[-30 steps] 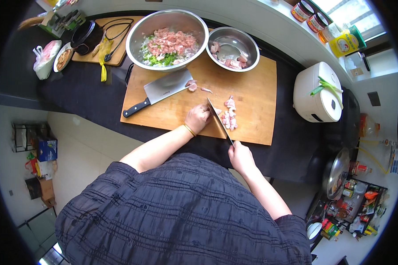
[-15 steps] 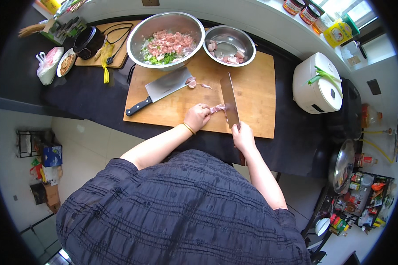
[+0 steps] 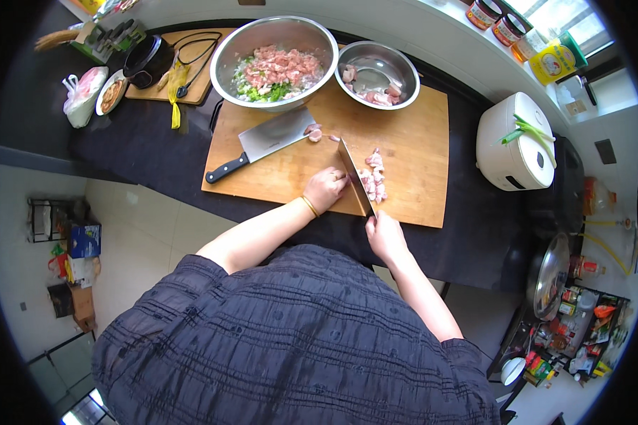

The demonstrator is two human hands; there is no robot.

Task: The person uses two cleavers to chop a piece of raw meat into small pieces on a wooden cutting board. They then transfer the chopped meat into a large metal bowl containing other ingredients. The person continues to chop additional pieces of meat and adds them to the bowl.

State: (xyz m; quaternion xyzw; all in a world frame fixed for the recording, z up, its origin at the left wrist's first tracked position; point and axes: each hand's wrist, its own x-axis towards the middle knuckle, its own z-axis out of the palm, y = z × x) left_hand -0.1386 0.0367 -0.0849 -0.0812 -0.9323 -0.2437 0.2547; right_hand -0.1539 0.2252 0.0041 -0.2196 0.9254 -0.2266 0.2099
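Observation:
My right hand [image 3: 386,235] is closed around the handle of a kitchen knife [image 3: 352,174], whose broad blade stands edge-down on the wooden cutting board [image 3: 418,152]. Just left of the blade, my left hand [image 3: 325,190] has its fingers curled and pressed on a strip of raw meat, mostly hidden by fingers and steel. Chopped raw meat pieces [image 3: 373,178] lie in a loose row right of the blade. Farther back on the board rest a cleaver [image 3: 271,137] with a black handle and a few small meat scraps [image 3: 314,132] by its tip.
A large steel bowl [image 3: 223,60] holds minced meat and chopped greens; a smaller steel bowl [image 3: 406,69] beside it has meat pieces. To the right stands a white rice cooker [image 3: 500,145] topped with green onion [image 3: 528,130]. At left are a plate [image 3: 105,106] and a plastic bag [image 3: 84,99].
The knife has moved left toward my left hand and its blade now leans left. Cut meat pieces now show on the board right of the blade. The view has shifted slightly.

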